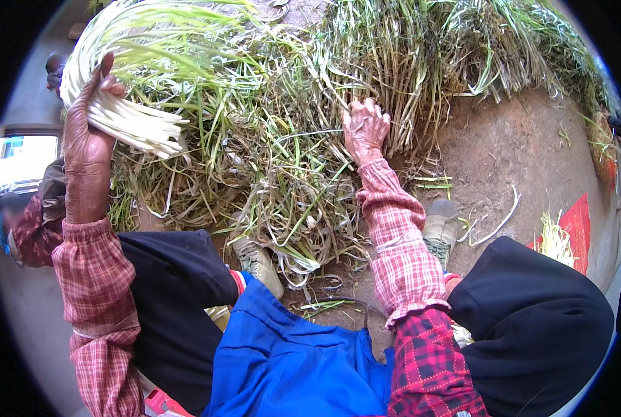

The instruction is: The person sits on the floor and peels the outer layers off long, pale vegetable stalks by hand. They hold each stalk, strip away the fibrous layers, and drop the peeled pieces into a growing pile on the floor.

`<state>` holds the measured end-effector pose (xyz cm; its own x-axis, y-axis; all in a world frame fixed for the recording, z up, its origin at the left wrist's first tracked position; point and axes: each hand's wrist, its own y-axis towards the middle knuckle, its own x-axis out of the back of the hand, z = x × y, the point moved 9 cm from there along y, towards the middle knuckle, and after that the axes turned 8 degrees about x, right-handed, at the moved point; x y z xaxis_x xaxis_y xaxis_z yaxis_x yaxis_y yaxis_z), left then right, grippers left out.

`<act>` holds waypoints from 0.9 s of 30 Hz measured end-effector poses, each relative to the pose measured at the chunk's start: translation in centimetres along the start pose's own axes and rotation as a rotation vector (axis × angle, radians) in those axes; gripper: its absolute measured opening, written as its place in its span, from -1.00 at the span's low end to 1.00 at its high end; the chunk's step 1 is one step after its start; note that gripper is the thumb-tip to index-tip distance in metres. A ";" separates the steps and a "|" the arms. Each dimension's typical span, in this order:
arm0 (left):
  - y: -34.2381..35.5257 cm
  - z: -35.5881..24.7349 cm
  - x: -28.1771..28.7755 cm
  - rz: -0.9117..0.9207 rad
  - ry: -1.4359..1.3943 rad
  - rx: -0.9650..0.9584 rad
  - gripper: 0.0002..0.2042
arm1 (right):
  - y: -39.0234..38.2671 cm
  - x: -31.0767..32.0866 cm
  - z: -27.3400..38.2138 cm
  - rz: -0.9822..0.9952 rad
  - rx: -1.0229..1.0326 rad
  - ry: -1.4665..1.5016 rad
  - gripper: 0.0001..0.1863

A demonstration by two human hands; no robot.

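Observation:
A neat bunch of long greens, white-stemmed with pale green leaves like garlic chives, lies in my raised left hand. The fingers wrap round the stems, whose even ends point right while the leaves fan away at the upper left. My right hand reaches forward to the near edge of a heap of uncleaned greens with brownish stalks. Its fingers are curled closed on stalks there; how many they hold is hidden. Between the hands spreads a tangle of loose leaves and dry strands.
My shoes stand at the near edge of the tangle, on a brown dirt floor. At the right, pale trimmed stalks lie by a red cloth or sack. Another person sits at the far left.

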<state>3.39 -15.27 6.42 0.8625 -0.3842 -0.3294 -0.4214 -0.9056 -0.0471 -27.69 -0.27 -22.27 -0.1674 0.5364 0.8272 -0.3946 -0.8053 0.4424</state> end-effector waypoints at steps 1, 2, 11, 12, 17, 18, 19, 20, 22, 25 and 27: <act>0.0 0.5 1.1 -0.148 -0.097 0.082 -0.58 | 0.2 0.0 0.4 -0.050 0.044 -0.011 -0.78; -0.2 0.9 1.0 -0.166 -0.093 0.100 -0.60 | 0.3 0.1 0.6 -0.100 0.088 -0.023 -0.79; -1.6 7.8 -1.4 -0.151 -0.098 0.311 -0.69 | -1.6 0.9 -0.6 -0.015 -0.430 0.967 -0.86; -1.7 8.0 -1.7 -0.163 -0.080 0.316 -0.69 | -2.7 -0.6 0.0 0.055 -0.571 1.196 -0.87; -2.0 10.1 -3.2 -0.146 -0.027 0.384 -0.70 | -2.1 -2.4 3.2 0.262 -0.711 1.861 -0.86; -2.0 10.5 -3.4 -0.145 -0.029 0.394 -0.70 | -1.5 -3.5 2.8 0.280 -0.716 1.822 -0.83; -2.1 10.4 -3.3 -0.156 -0.017 0.399 -0.69 | -0.7 -4.2 3.8 0.311 -0.740 1.880 -0.81; -2.2 10.4 -3.4 -0.157 -0.026 0.403 -0.69 | 0.4 -4.5 4.4 0.335 -0.761 1.929 -0.79; -2.4 10.6 -3.8 -0.151 -0.048 0.412 -0.70 | 2.2 -5.0 5.1 0.444 -0.709 1.835 -0.79; -2.2 10.9 -3.4 -0.150 -0.066 0.420 -0.72 | 4.3 -4.0 5.5 0.407 -0.691 1.960 -0.80; -2.0 10.8 -3.0 -0.149 -0.066 0.418 -0.74 | 4.6 -1.7 6.3 0.315 -0.709 1.921 -0.67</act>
<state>-1.38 -10.37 -2.72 0.9085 -0.2302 -0.3488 -0.3823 -0.7947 -0.4714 -23.46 -6.45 -19.48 -0.6203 0.3308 -0.7112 -0.2940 -0.9387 -0.1801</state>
